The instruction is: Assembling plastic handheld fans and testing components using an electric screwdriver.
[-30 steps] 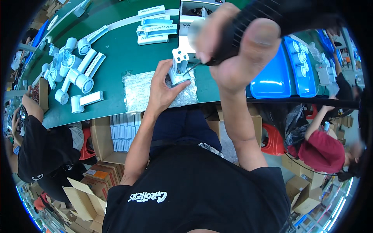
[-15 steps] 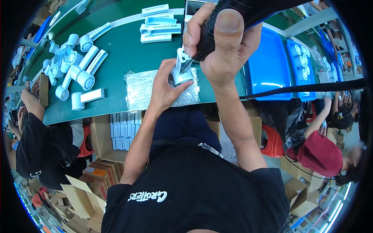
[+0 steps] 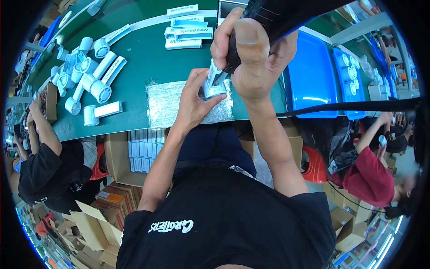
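A small white plastic fan housing (image 3: pixel 214 91) stands on a silvery wrapped pad (image 3: pixel 165 104) at the table's near edge. Its base is gripped between the thumb and fingers of my left hand (image 3: pixel 191 102). My right hand (image 3: pixel 256 67) is wrapped around a black electric screwdriver (image 3: pixel 280 17), thumb on top. The tool points down and left into the open side of the housing. Whether its tip meets a screw is hidden by the hand and the housing wall.
Left on the green table (image 3: pixel 134 58) lies a heap of white handheld fans (image 3: pixel 96 87). White printed covers (image 3: pixel 192 33) are stacked at the back. Right are a blue tray (image 3: pixel 311 71) and another holding round white parts (image 3: pixel 351 80). A black cable (image 3: pixel 349 106) crosses the right side. Co-workers sit on both sides.
My right hand and the screwdriver have tilted slightly to the left over the housing. My left hand keeps its hold. The co-worker on the right now holds up a small, light-coloured part.
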`<state>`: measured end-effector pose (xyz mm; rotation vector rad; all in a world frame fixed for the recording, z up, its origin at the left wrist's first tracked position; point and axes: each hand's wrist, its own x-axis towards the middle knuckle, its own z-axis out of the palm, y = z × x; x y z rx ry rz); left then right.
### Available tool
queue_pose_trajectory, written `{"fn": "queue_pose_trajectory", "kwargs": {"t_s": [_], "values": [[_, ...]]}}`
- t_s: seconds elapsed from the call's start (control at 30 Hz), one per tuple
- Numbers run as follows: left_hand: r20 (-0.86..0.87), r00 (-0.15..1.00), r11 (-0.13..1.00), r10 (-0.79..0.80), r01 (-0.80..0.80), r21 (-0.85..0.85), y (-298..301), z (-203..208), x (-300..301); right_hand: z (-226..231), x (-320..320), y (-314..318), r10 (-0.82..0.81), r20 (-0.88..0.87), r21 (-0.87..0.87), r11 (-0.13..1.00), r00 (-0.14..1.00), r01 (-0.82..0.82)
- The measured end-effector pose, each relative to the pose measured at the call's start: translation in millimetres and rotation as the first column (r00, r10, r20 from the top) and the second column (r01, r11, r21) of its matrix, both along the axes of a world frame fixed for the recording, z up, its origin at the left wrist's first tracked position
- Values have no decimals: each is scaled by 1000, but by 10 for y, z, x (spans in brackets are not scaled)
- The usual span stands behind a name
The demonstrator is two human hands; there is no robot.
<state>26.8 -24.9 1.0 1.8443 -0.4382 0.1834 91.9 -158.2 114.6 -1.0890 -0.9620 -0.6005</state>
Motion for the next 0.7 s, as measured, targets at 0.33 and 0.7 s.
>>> {"fn": "queue_pose_trajectory", "kwargs": {"t_s": [0.33, 0.7], "values": [[-7, 1000, 1000, -2, 2, 6, -19, -34, -9, 208, -125, -358, -21, -70, 161, 986, 997, 32], [-63, 998, 1000, -4, 4, -4, -25, -47, 2, 386, 135, -399, -328, -212, 69, 935, 920, 349]]}}
